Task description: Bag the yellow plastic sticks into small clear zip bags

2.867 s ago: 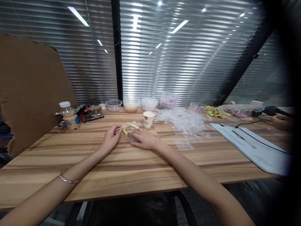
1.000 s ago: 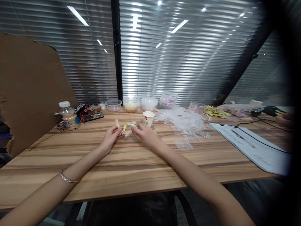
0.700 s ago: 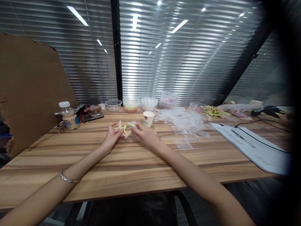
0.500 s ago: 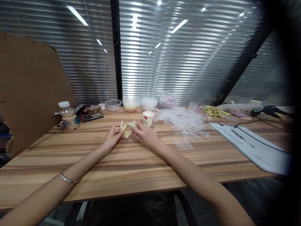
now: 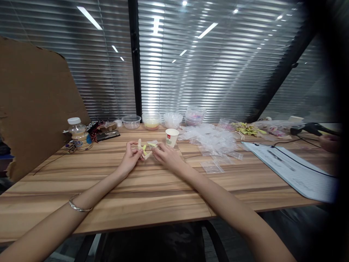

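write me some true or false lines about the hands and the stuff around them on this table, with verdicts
1. The left hand holds pale and yellow pieces. True.
2. A silver bracelet circles the right forearm. False: the silver bracelet is on the left forearm.
3. The paper cup stands upright, just beyond the right hand. True.
4. The clipboard lies to the left of the heap of clear bags. False: the clipboard lies to the right of the heap of clear bags.
5. The bottle has a white cap. True.
6. The clear bowls line the near edge of the wooden table. False: the clear bowls stand along the far side.
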The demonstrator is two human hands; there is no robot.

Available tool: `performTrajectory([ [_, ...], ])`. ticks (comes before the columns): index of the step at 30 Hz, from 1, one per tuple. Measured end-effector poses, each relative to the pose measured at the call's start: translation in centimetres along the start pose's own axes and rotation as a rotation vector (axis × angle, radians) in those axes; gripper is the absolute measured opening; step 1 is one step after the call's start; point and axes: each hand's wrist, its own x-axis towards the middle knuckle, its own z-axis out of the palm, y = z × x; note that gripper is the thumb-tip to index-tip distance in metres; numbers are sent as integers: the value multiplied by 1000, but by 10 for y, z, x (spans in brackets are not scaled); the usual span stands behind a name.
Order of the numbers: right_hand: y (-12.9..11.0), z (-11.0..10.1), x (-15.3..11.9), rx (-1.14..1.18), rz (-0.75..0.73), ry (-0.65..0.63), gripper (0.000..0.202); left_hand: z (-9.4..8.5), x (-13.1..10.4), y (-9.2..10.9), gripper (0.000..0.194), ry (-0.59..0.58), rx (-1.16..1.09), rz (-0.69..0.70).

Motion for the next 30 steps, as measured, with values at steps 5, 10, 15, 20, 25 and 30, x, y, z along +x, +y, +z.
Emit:
performTrajectory([
  [5,1,2,0,4,-2,-6,30,1,-1,4,42,-50,38,14],
  [10,1,2,0,20,-7,2,28,2,-4,6,44,-128,78,15],
  [15,1,3,0,7,-7,8,28,5,-6,6,49,-266,31,-14],
  [20,2,3,0,-13,-12,2,28,7,-7,4,62,-304,54,3],
  [25,3,5,0,-5,-15,5,29,4,-7,1,65,-297,168,37],
  [30,2,3,-1,-34,13,17,28,3,-9,6,59,-267,332,89],
])
